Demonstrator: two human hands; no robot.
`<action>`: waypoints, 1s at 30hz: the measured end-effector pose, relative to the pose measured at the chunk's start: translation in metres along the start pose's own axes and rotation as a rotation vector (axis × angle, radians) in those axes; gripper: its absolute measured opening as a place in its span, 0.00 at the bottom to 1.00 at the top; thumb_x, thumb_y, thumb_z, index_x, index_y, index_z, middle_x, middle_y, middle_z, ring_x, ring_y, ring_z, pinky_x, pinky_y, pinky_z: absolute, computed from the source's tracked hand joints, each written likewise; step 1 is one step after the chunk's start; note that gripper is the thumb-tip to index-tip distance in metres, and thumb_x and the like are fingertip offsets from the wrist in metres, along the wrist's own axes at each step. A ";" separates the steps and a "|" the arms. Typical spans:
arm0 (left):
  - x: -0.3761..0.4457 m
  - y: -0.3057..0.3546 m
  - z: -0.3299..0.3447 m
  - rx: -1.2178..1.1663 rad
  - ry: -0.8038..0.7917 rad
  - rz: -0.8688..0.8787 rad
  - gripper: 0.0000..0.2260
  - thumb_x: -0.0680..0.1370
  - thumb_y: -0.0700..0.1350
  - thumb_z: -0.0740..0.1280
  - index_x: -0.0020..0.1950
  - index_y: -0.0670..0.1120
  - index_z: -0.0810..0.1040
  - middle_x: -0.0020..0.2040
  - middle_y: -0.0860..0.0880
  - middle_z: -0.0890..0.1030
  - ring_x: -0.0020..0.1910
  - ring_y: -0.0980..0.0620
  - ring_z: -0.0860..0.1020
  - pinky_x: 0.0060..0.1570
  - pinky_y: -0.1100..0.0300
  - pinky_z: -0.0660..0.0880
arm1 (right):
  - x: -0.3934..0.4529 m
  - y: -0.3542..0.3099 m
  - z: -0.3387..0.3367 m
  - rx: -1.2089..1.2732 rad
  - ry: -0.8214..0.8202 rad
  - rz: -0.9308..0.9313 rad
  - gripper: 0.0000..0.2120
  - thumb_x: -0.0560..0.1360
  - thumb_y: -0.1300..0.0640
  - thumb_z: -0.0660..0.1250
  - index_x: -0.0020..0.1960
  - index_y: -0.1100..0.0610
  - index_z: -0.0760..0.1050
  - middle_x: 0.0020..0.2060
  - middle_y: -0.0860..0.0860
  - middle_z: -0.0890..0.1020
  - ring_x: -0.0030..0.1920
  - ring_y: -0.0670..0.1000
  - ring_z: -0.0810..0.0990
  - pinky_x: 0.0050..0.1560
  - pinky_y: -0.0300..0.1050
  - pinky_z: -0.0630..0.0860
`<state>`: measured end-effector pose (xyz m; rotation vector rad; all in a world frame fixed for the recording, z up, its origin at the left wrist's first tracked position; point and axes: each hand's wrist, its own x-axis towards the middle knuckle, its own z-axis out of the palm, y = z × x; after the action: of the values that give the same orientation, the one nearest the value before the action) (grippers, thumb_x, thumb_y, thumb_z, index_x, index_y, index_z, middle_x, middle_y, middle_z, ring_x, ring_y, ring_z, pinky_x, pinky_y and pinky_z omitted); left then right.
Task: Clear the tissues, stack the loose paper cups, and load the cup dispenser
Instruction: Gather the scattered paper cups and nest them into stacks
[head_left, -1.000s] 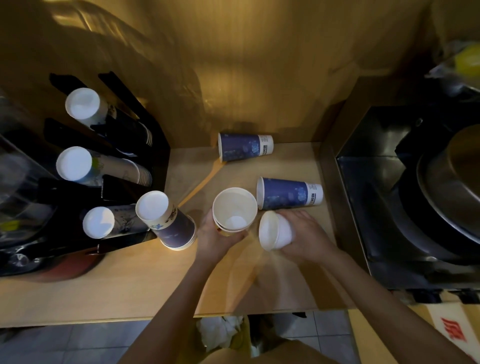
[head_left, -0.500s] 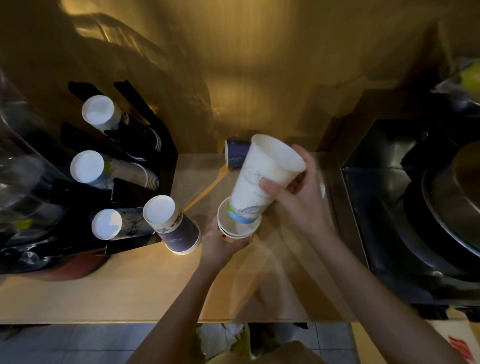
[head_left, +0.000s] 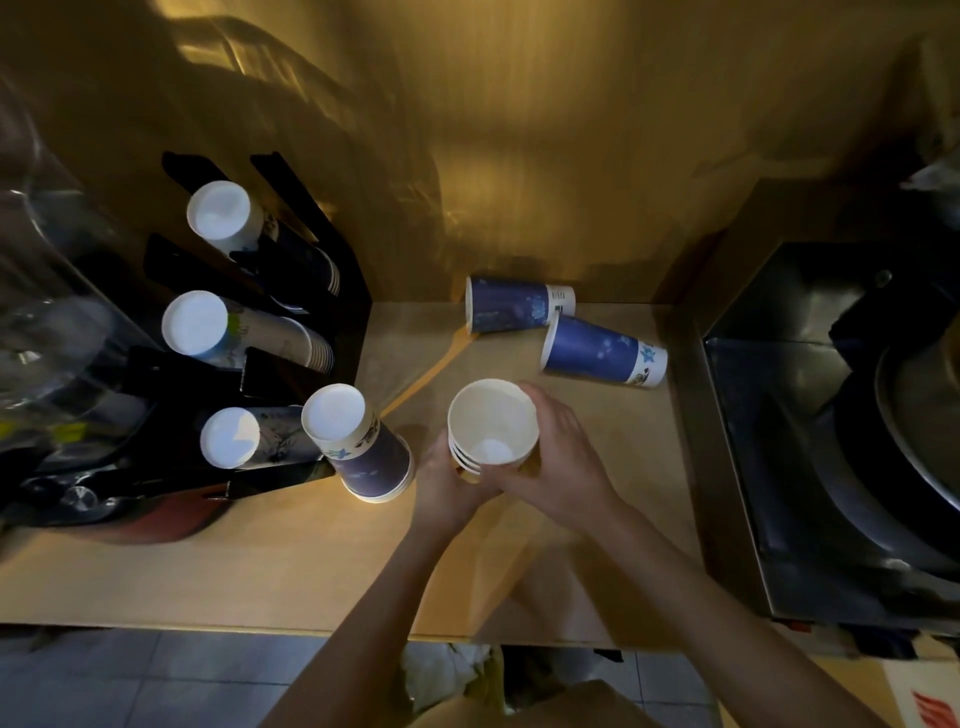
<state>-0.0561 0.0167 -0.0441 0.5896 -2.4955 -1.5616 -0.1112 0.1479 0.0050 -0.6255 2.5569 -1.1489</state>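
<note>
A nested stack of white paper cups (head_left: 491, 428) stands upright on the wooden counter (head_left: 260, 566), mouth up. My left hand (head_left: 449, 486) grips its lower left side and my right hand (head_left: 558, 467) wraps its right side. Two blue cups lie on their sides behind: one (head_left: 517, 310) against the back wall, one (head_left: 602, 352) to the right. A short upside-down stack of blue cups (head_left: 358, 444) stands left of my hands. The black cup dispenser (head_left: 291, 270) at the left holds three slanted rows of cups (head_left: 223, 325).
A dark metal sink (head_left: 810, 415) with a large pan fills the right side. Clear plastic items (head_left: 47, 291) crowd the far left. Crumpled white tissue (head_left: 441, 675) shows below the counter's front edge, above a tiled floor (head_left: 130, 675).
My right hand picked up a white cup from the counter, carried it over the stack and pushed it down inside. Both hands now hold the stack. The right blue cup has rolled slightly.
</note>
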 end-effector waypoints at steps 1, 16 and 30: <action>0.000 0.001 0.000 -0.008 -0.001 0.000 0.34 0.59 0.50 0.76 0.63 0.48 0.69 0.55 0.53 0.74 0.53 0.57 0.72 0.47 0.73 0.67 | -0.001 0.002 -0.001 -0.020 -0.019 -0.009 0.44 0.61 0.40 0.73 0.70 0.45 0.54 0.67 0.46 0.68 0.66 0.47 0.66 0.64 0.48 0.69; 0.018 0.013 -0.003 -0.065 0.136 -0.057 0.36 0.62 0.47 0.79 0.66 0.52 0.66 0.60 0.53 0.76 0.57 0.55 0.73 0.56 0.58 0.73 | 0.038 -0.011 -0.010 0.132 -0.103 0.015 0.41 0.58 0.45 0.78 0.65 0.43 0.61 0.60 0.41 0.73 0.59 0.43 0.72 0.56 0.42 0.74; 0.035 0.009 -0.001 -0.081 0.273 -0.235 0.35 0.69 0.46 0.72 0.72 0.46 0.59 0.67 0.43 0.73 0.65 0.43 0.72 0.59 0.54 0.70 | 0.085 -0.003 0.009 0.216 -0.363 -0.019 0.48 0.61 0.49 0.77 0.72 0.45 0.52 0.68 0.45 0.68 0.68 0.46 0.67 0.67 0.50 0.68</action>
<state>-0.0898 0.0057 -0.0385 1.0385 -2.2152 -1.5271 -0.1804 0.0993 -0.0038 -0.7303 2.0973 -1.1745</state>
